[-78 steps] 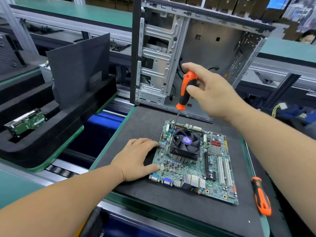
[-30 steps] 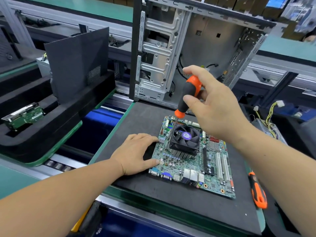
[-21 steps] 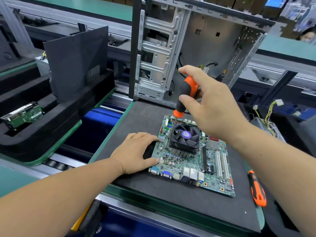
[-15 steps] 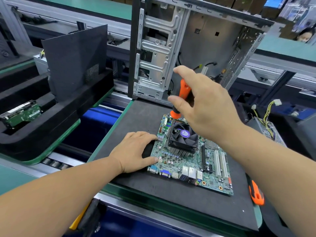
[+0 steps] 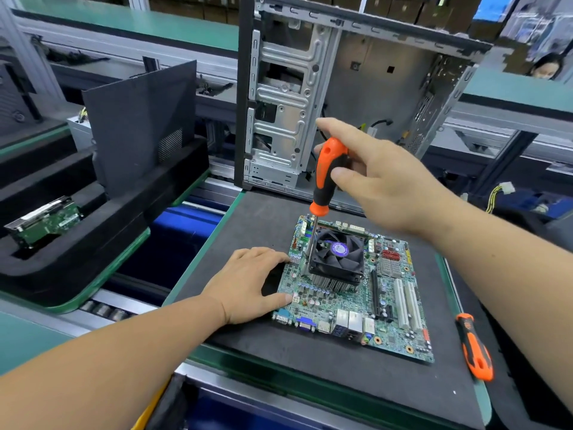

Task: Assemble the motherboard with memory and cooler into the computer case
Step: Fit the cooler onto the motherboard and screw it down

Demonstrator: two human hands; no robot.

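Right hand (image 5: 384, 181) shifted right; screwdriver (image 5: 325, 178) near-vertical, tip down.

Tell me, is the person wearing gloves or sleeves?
No. Both hands, left and right, are bare, with no gloves, rings or watch. Both forearms are bare too; no sleeve shows as far as the picture reaches.
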